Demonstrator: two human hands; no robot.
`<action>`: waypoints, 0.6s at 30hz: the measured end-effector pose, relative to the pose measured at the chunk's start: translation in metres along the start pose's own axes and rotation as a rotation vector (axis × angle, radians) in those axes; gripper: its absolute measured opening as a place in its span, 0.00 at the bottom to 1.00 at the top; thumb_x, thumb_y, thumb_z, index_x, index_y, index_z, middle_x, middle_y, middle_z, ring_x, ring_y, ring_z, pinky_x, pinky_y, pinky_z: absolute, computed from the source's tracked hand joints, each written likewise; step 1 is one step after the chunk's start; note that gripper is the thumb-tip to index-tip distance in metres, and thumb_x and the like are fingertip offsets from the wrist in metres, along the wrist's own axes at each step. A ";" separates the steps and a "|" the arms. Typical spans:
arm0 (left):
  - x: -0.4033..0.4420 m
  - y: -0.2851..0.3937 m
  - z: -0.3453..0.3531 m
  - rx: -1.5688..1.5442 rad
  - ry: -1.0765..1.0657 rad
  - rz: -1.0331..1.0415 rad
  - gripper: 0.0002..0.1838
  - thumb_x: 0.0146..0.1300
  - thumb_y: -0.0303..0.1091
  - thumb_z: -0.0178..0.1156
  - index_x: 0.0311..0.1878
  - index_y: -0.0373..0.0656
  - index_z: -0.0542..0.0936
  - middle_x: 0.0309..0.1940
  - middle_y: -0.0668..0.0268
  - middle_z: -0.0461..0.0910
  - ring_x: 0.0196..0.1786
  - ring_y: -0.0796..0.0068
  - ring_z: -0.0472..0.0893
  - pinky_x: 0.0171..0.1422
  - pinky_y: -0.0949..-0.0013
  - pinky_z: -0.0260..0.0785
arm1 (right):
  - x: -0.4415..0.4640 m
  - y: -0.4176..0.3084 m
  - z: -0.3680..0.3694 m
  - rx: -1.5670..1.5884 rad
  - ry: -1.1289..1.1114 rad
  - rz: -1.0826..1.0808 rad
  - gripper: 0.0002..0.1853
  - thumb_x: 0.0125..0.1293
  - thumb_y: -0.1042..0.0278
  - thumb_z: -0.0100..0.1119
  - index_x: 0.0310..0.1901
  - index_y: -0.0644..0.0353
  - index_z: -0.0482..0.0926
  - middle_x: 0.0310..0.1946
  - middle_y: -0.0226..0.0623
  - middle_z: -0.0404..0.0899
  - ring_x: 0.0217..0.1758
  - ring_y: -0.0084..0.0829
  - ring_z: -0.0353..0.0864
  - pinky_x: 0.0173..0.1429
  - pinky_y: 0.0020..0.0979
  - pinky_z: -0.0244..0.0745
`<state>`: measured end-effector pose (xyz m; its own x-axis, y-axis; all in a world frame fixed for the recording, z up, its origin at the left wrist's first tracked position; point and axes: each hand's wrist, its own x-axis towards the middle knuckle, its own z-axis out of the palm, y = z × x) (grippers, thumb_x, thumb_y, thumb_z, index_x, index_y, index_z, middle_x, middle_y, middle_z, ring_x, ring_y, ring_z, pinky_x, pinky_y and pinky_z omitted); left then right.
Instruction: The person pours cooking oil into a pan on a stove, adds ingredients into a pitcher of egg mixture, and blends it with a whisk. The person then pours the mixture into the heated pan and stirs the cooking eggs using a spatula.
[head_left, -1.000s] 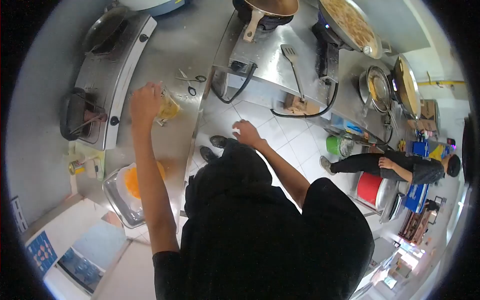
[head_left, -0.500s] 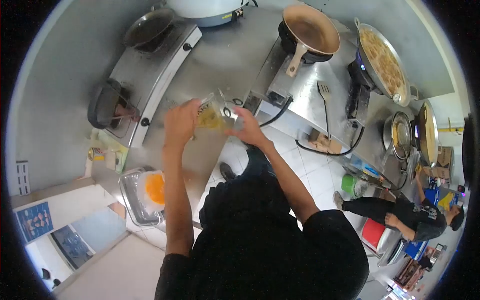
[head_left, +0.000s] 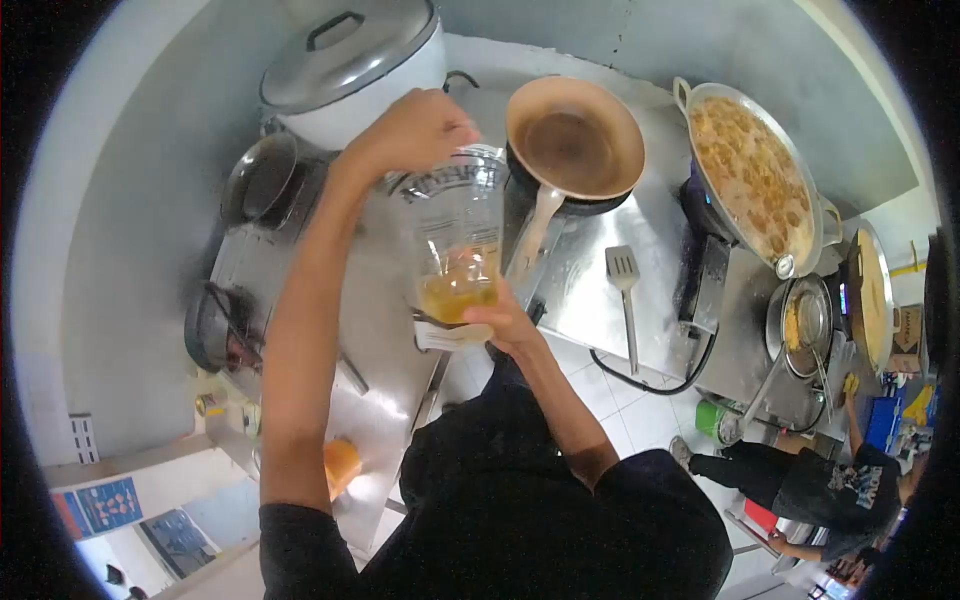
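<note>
Near the centre of the frame, a clear printed bag [head_left: 455, 235] with yellow contents is held upright. The left hand [head_left: 425, 130] pinches its top edge, while the right hand [head_left: 500, 318] grips its lower end, below a brown frying pan [head_left: 575, 145] at upper centre.

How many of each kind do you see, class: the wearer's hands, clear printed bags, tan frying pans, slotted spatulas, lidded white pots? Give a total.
Wearer's left hand and right hand: 2
Clear printed bag: 1
Tan frying pan: 1
Slotted spatula: 1
Lidded white pot: 1
Total: 6
</note>
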<state>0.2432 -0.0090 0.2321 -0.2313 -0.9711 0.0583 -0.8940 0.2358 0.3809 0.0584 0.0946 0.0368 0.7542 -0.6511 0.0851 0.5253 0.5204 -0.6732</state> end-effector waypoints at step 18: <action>0.199 -0.073 0.146 -0.133 -0.416 -0.020 0.13 0.58 0.36 0.57 0.36 0.37 0.85 0.28 0.65 0.84 0.30 0.77 0.77 0.38 0.66 0.71 | 0.017 -0.092 -0.106 0.310 0.509 0.115 0.19 0.66 0.64 0.59 0.55 0.64 0.73 0.44 0.36 0.81 0.41 0.26 0.83 0.42 0.27 0.80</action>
<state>0.2066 -0.2144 0.0811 -0.3737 -0.8718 -0.3167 -0.8490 0.1840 0.4954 -0.0185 -0.0231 0.0223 0.5697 -0.7239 -0.3891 0.5998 0.6898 -0.4054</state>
